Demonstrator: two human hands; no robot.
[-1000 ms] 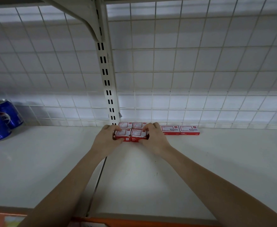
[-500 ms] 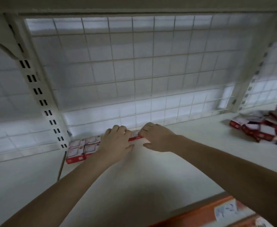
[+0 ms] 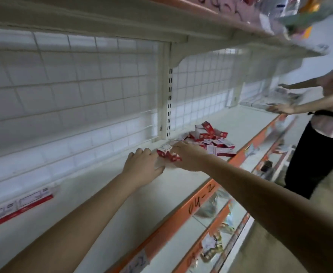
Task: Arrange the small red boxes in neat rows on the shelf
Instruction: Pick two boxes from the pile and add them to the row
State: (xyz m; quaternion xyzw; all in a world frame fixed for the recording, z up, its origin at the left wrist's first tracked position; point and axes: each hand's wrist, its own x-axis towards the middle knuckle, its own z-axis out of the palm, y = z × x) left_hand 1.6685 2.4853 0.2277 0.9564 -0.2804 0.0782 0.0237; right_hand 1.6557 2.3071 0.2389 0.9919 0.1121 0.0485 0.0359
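Note:
A loose pile of small red boxes [image 3: 211, 137] lies on the white shelf [image 3: 106, 203] near the slotted upright. Both my hands reach to the pile's near edge. My right hand [image 3: 188, 155] grips a few small red boxes [image 3: 166, 151] from the right and above. My left hand [image 3: 144, 164] has its fingers curled against the left side of the same boxes, with a pale box face showing under its thumb. A row of red boxes [image 3: 23, 201] lies flat against the back grid at the far left.
A white wire grid [image 3: 82, 107] backs the shelf, and a slotted upright [image 3: 169, 107] divides it. An orange price rail [image 3: 201, 196] runs along the front edge, with lower shelves below. Another person [image 3: 323, 134] stands at the right, reaching onto the shelf.
My view has swung right along the shelf. Both hands left the arranged boxes at the left and now reach the loose pile by the right upright.

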